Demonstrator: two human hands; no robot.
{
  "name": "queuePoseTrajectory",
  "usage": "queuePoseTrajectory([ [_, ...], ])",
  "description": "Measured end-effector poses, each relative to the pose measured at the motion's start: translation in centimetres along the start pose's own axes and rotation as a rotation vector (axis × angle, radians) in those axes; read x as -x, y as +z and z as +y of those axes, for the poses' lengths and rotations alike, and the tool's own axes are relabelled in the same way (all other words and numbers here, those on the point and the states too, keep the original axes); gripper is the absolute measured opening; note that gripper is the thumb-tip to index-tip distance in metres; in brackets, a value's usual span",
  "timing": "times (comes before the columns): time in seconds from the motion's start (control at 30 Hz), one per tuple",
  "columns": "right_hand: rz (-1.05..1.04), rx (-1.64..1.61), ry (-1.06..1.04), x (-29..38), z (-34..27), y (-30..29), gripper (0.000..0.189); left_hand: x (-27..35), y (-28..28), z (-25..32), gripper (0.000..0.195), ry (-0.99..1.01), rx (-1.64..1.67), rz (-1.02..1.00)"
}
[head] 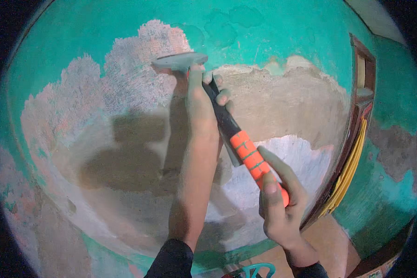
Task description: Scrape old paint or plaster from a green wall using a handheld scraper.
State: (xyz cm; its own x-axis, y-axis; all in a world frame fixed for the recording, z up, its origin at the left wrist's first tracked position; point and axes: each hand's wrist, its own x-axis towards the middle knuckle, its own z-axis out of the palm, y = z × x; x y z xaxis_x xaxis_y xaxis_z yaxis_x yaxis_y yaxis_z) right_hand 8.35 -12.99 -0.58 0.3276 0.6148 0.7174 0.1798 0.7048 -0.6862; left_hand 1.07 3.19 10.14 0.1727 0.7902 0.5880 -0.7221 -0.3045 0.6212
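A long-handled wall tool has a flat grey head [180, 60], seen nearly edge-on against the wall. My left hand [199, 87] wraps its black shaft [226, 120] just below the head. Lower down, my right hand [286, 208] holds the orange ribbed grip [248, 153], which slants down to the right. The head lies over the border between turquoise paint [226, 31] and a pale scraped patch [132, 76]. Brown bare plaster [281, 100] spreads to the right of my left hand. How exactly the head meets the wall is hard to tell.
At the right is a brown wooden door frame [363, 69] with a yellow curtain [347, 170] hanging beside it. A turquoise plastic item [260, 267], partly cut off, stands below near the tan floor [325, 239]. Shadows of my arms and the tool fall across the wall.
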Motion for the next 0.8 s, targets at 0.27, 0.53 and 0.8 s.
queuePoseTrajectory([
  [0.27, 0.003, 0.046, -0.034, -0.3, 0.2, 0.2, 0.037, -0.5, -0.1, 0.2, 0.031, -0.011, -0.008, -0.01],
  [0.53, 0.047, 0.135, -0.117, -0.5, 0.2, 1.1, 0.039, -0.4, 0.1, 0.6, 0.029, 0.007, 0.023, -0.013],
  [0.8, 0.033, 0.117, -0.082, -1.0, -0.1, 0.4, 0.038, -0.6, 0.1, 0.3, 0.03, -0.022, 0.051, -0.018],
])
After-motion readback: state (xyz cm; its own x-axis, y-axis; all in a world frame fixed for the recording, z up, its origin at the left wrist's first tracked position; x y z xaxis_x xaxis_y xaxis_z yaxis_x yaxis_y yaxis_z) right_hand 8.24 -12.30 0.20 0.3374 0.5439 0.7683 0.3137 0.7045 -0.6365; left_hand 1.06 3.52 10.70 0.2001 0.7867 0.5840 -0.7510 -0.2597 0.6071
